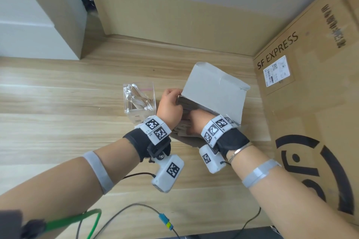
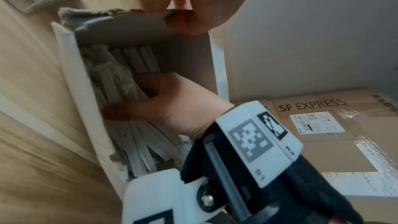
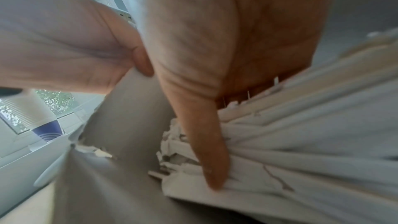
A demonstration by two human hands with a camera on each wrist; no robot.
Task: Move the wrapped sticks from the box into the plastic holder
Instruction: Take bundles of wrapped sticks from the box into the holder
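At frame centre the left hand (image 1: 170,104) pinches the box (image 1: 215,91) flap — the right hand (image 1: 196,120) closes thumb and fingers around wrapped sticks (image 2: 120,81) inside; plastic holder (image 1: 139,101) just left.

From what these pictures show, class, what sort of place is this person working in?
Probably a home or small office used for unpacking, not a workshop: a pale wood-plank surface, an SF EXPRESS shipping carton against the wall, and a window nearby.

Wooden floor (image 1: 58,103) — box (image 1: 213,87), plastic holder (image 1: 139,101), cardboard carton (image 1: 310,103).
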